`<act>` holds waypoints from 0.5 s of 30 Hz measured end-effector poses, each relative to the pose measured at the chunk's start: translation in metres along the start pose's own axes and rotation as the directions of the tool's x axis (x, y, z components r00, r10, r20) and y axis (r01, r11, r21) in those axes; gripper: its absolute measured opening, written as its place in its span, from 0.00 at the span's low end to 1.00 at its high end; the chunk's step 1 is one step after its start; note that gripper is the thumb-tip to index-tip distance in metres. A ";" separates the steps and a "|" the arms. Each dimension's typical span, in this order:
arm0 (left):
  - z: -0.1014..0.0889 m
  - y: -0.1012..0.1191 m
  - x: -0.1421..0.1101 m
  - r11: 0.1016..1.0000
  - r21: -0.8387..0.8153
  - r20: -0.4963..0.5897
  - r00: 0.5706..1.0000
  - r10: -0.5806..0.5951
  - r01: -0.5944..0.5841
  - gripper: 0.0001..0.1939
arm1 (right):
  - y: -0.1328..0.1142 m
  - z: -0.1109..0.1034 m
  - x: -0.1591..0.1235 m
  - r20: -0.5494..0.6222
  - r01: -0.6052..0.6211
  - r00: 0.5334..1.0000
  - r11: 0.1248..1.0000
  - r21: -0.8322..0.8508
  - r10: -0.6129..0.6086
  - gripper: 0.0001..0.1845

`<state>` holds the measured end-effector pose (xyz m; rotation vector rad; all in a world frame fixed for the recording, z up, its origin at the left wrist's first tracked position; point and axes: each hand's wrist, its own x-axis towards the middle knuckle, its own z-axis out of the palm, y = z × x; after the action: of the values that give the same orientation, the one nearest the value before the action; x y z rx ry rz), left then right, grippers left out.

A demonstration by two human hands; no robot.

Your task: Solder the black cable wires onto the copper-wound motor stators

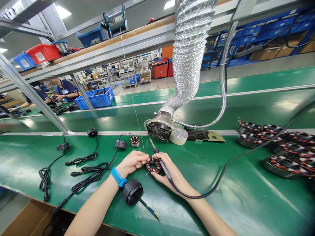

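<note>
A motor stator (pixel 148 167), ring-shaped with copper windings and white parts, is held just above the green bench. My right hand (pixel 172 173) is closed round it, thumb and fingers at its right side. The same hand carries a soldering iron (pixel 165 168), its tip pointing up and away from the stator. My left hand (pixel 133 163), wearing a blue wristband (pixel 118 177), pinches the thin solder wire (pixel 136 114) beside the stator's upper left edge. Its fingertips partly hide the contact there. Near my left wrist lies a black round cap (pixel 133 191) with a cable ending in bare coloured wires.
A fume-extraction duct (pixel 159 126) stands ahead, beside a tape roll (pixel 179 136). Several stators (pixel 287 160) sit at right. Capped cables (pixel 92 170) and another stator (pixel 135 141) lie left. The iron's cord (pixel 221 178) crosses the right side. A wire spool (pixel 117 23) stands overhead.
</note>
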<state>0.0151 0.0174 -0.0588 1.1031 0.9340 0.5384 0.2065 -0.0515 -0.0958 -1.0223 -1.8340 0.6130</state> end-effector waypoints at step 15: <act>-0.022 0.004 -0.030 0.896 0.423 0.141 0.987 0.081 -0.134 0.19 | -0.004 0.018 0.003 -0.168 -0.050 0.985 0.997 -0.059 0.040 0.25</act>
<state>-0.0192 0.0069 -0.0472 1.5795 0.9127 0.3541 0.1887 -0.0511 -0.0999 -1.1255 -1.6961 0.4836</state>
